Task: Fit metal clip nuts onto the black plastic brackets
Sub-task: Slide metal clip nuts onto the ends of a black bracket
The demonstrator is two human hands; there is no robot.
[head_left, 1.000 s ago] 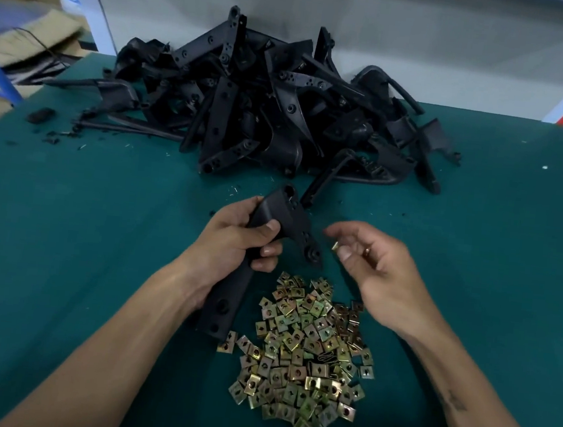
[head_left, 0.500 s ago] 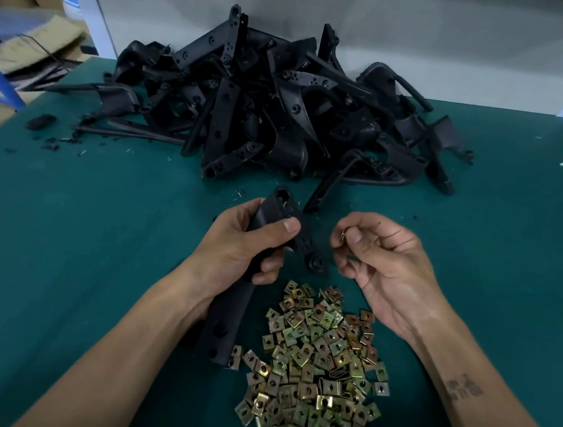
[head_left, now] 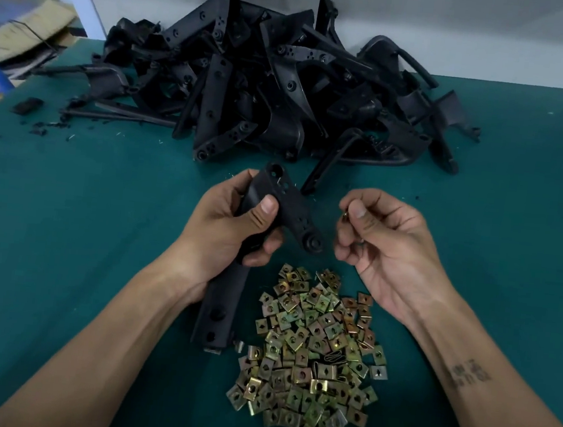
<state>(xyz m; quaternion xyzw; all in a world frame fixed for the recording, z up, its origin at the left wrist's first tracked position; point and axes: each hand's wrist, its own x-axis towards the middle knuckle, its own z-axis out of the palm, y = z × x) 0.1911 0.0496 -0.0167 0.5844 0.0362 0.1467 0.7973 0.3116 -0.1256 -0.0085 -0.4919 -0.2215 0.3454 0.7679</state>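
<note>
My left hand [head_left: 233,232] grips a long black plastic bracket [head_left: 289,203] around its middle, thumb on top. The bracket's lower end [head_left: 215,317] points toward me and carries a small clip at its tip. My right hand [head_left: 377,236] is just right of the bracket's round end and pinches a small metal clip nut [head_left: 344,215] between thumb and forefinger. The nut is mostly hidden by the fingers. A heap of brass-coloured clip nuts [head_left: 311,357] lies on the green mat below both hands.
A big pile of black plastic brackets [head_left: 272,81] fills the back of the green table [head_left: 65,227]. Small black scraps [head_left: 29,106] lie at the left. Cardboard boxes [head_left: 19,26] stand beyond the table's left edge. A grey wall runs behind.
My right hand has risen and turned palm toward me, bringing the pinched nut closer to the bracket. My left hand has tilted the bracket slightly upward. The view has shifted a little.
</note>
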